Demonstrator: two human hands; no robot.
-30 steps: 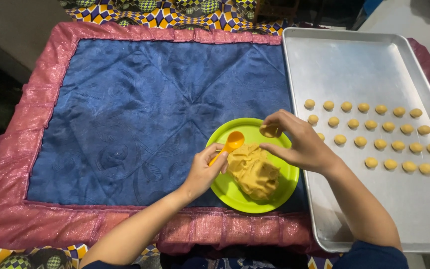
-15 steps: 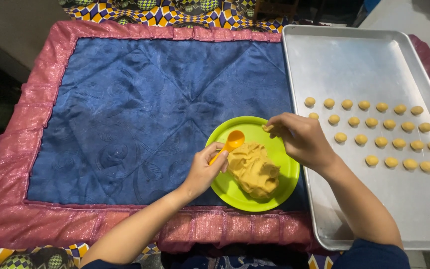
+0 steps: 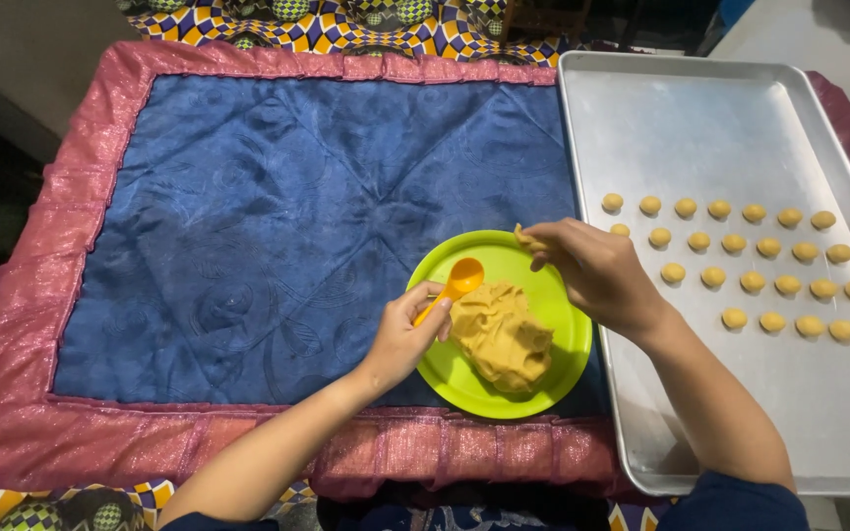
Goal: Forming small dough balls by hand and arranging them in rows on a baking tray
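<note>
A lime-green plate (image 3: pixel 553 300) lies on a blue quilted mat and carries a lump of tan dough (image 3: pixel 500 334). My left hand (image 3: pixel 405 329) grips a small orange spoon (image 3: pixel 455 282) whose bowl hangs over the plate's left part, just above the dough. At the plate's upper right rim my right hand (image 3: pixel 597 270) pinches a small piece of dough (image 3: pixel 525 237) in its fingertips, close to the tray's left edge. Several small dough balls (image 3: pixel 755 252) sit in rows on the metal tray (image 3: pixel 700 128).
The blue mat (image 3: pixel 297 206) has a pink satin border (image 3: pixel 100 147) and covers the surface to the left. The tray's upper half is bare metal. A patterned cloth (image 3: pixel 366 25) lies along the far edge.
My right hand has drawn away from the dough lump toward the tray side with a pinched piece. The left hand and spoon have stayed nearly still.
</note>
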